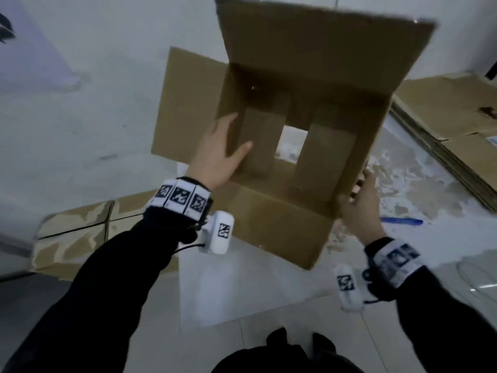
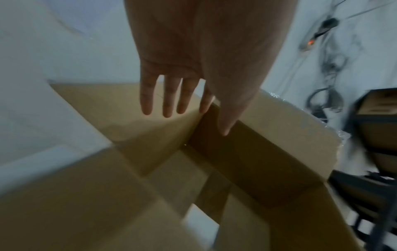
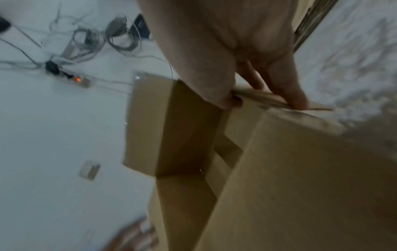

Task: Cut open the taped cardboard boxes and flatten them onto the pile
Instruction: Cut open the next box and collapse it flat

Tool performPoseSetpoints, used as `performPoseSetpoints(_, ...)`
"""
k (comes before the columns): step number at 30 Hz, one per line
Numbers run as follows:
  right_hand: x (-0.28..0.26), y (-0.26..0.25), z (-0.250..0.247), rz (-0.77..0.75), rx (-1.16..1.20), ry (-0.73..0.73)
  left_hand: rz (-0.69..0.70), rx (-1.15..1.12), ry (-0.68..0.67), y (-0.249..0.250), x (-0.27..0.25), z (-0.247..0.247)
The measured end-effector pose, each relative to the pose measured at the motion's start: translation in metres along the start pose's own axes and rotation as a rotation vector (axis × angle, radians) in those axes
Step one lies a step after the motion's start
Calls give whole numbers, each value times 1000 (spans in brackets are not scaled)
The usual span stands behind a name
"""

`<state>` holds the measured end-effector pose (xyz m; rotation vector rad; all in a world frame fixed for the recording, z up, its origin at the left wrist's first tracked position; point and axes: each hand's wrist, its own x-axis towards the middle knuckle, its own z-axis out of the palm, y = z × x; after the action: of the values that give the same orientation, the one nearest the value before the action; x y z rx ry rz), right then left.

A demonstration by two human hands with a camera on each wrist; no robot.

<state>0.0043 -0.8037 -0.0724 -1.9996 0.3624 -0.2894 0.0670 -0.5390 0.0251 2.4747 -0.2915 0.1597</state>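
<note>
I hold an opened brown cardboard box point(image 1: 282, 224) in the air over the floor. Its top flaps stand out, and the floor shows through a gap between the bottom flaps. My left hand point(image 1: 220, 152) lies flat at the box's left wall. In the left wrist view its straight fingers point(image 2: 167, 101) rest on the outer flap and the thumb reaches inside the box point(image 2: 268, 161). My right hand point(image 1: 360, 203) grips the right wall's edge. In the right wrist view it point(image 3: 257, 76) pinches the cardboard point(image 3: 300, 169) between thumb and fingers.
A pile of flattened cardboard point(image 1: 457, 117) lies on the floor at the right. A taped box point(image 1: 80, 232) sits at lower left. A blue tool point(image 1: 403, 221) lies near my right hand. Cables and a power strip point(image 3: 79, 81) lie further off, and a dark rack point(image 2: 376, 118) stands close by.
</note>
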Motion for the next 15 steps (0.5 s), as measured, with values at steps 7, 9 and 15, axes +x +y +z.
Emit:
performPoseSetpoints(7, -88, 41, 99, -51, 29, 38, 137, -65, -85, 86, 30, 28)
performPoseSetpoints(9, -97, 53, 110, -127, 7, 22, 46, 74, -210, 85, 38, 30)
performPoseSetpoints(15, -110, 62, 110, -190, 84, -44, 33, 372, -506, 93, 46, 27)
